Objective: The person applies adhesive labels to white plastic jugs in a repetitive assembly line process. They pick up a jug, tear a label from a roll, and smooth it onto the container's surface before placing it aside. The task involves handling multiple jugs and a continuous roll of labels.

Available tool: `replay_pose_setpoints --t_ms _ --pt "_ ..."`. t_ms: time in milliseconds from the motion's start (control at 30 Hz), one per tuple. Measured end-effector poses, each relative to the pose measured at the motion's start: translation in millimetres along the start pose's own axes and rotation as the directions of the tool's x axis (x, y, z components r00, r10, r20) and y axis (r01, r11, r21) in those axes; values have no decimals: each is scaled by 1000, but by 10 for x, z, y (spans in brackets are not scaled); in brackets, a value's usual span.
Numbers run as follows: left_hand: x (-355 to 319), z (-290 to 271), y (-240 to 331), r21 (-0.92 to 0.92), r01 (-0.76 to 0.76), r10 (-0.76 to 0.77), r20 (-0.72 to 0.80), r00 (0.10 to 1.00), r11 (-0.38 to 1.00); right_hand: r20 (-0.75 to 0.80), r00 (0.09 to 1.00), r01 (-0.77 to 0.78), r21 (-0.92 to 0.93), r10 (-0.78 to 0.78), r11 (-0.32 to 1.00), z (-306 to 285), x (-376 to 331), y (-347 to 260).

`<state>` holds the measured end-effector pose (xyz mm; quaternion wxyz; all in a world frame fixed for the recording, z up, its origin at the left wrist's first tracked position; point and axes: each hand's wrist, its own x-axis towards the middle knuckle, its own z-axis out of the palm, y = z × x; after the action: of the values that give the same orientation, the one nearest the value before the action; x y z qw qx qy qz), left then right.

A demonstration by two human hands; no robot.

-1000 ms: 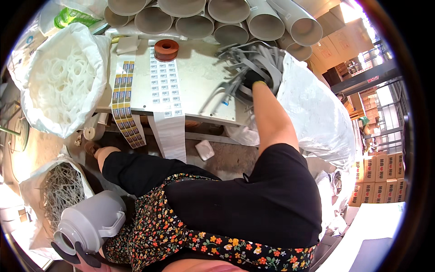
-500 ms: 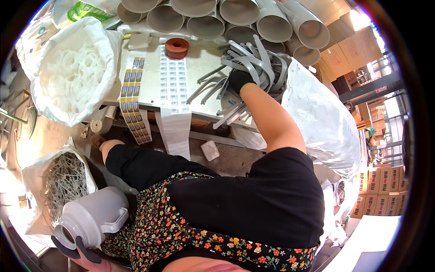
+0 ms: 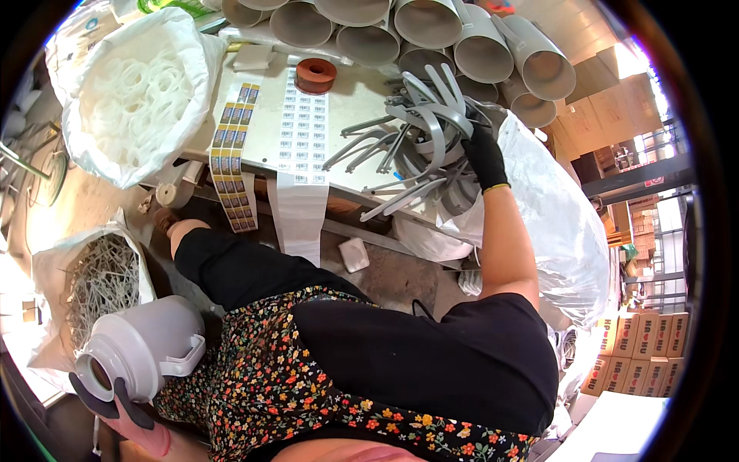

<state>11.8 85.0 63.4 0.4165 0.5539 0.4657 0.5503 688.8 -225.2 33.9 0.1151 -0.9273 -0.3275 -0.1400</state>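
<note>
A grey plastic jug body (image 3: 146, 339) with a side handle and a round open mouth lies tilted against my apron at the lower left. My left hand (image 3: 115, 404), in a dark-fingered glove, grips it by the rim of its mouth. At the table's right side, my right hand (image 3: 485, 158) in a black glove reaches into a heap of loose grey curved handles (image 3: 423, 131). Its fingertips are partly hidden among them, so a hold on any one handle cannot be made out.
Grey cylindrical shells (image 3: 431, 23) are stacked along the table's back. A brown tape roll (image 3: 315, 75) and label strips (image 3: 302, 131) lie on the table (image 3: 258, 146). Left stand a sack of white rings (image 3: 138, 108) and a sack of thin metal pieces (image 3: 108, 285); plastic sheeting (image 3: 550, 223) hangs right.
My right hand has moved right within the heap of handles, from its middle to its right edge, and some handles have shifted. My left hand and the jug body have moved slightly left.
</note>
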Motion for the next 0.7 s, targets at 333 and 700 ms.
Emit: replay_pose_setpoints --t_ms 333,700 --pt "-153 -105 123 57 -34 34 -15 999 998 196 980 -17 21 12 1000 -31 -344 -929" --pt "-523 -543 -13 343 -317 301 100 948 884 34 725 228 930 -688 287 -481 -495 -3481"
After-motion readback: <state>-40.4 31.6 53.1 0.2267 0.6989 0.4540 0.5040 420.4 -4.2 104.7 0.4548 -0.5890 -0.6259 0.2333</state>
